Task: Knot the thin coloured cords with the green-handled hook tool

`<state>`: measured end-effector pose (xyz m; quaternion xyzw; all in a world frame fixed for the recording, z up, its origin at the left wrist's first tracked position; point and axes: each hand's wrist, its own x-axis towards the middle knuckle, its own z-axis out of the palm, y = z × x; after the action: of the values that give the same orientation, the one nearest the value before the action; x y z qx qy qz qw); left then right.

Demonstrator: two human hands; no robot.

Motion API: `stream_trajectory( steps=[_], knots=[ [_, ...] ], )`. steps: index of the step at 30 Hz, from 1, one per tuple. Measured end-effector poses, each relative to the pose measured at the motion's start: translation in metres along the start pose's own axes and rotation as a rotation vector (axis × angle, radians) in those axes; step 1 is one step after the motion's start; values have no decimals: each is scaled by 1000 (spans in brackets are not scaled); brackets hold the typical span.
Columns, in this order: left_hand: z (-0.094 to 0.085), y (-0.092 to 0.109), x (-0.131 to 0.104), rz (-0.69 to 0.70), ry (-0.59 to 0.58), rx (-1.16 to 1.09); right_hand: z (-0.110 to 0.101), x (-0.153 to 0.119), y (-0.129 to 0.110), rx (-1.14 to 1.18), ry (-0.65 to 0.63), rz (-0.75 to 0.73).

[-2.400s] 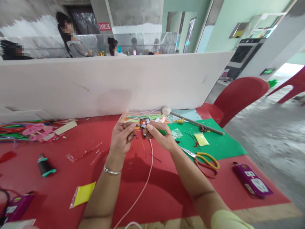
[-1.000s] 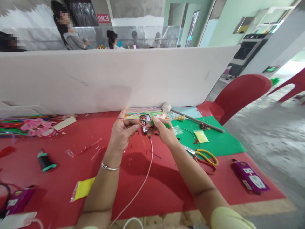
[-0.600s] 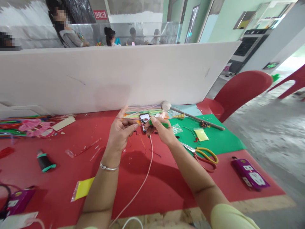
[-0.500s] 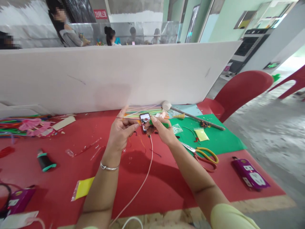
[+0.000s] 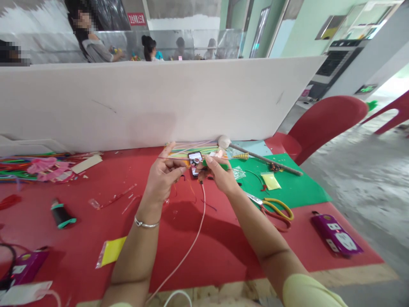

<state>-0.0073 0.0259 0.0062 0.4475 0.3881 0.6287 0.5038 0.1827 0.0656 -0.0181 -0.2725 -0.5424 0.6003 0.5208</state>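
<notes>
My left hand (image 5: 164,172) pinches a thin dark strand (image 5: 169,159) between thumb and fingers, its index finger stretched out. Closed around a green-handled tool (image 5: 220,165), my right hand (image 5: 220,175) is just to the right of it. The tool's working end is too small to make out. Between and behind the hands lies a lit phone (image 5: 195,157), with a pale cable (image 5: 201,221) running from its lower end toward me. Several thin coloured strips (image 5: 183,147) lie behind the phone. Large scissors (image 5: 271,208) rest right of my right forearm.
A white panel (image 5: 166,102) stands along the table's back edge. A grey stick (image 5: 265,157) crosses the green sheet (image 5: 300,187). Purple boxes (image 5: 336,234) lie at both sides. A black-and-teal tool (image 5: 62,214) and a yellow packet (image 5: 111,251) lie left. A red chair (image 5: 326,123) stands right.
The view has shifted very slightly. My right hand and the green-handled tool have moved a little to the right; my left hand keeps its pinch.
</notes>
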Motion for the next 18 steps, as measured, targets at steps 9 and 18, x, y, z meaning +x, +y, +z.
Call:
stream_trajectory(
  steps=[9, 18],
  knots=[
    [2, 3, -1, -18, 6, 18, 4, -1, -7, -29, 25, -8],
    [-1, 1, -1, -2, 0, 34, 2, 0, -7, 20, 34, 24]
  ],
)
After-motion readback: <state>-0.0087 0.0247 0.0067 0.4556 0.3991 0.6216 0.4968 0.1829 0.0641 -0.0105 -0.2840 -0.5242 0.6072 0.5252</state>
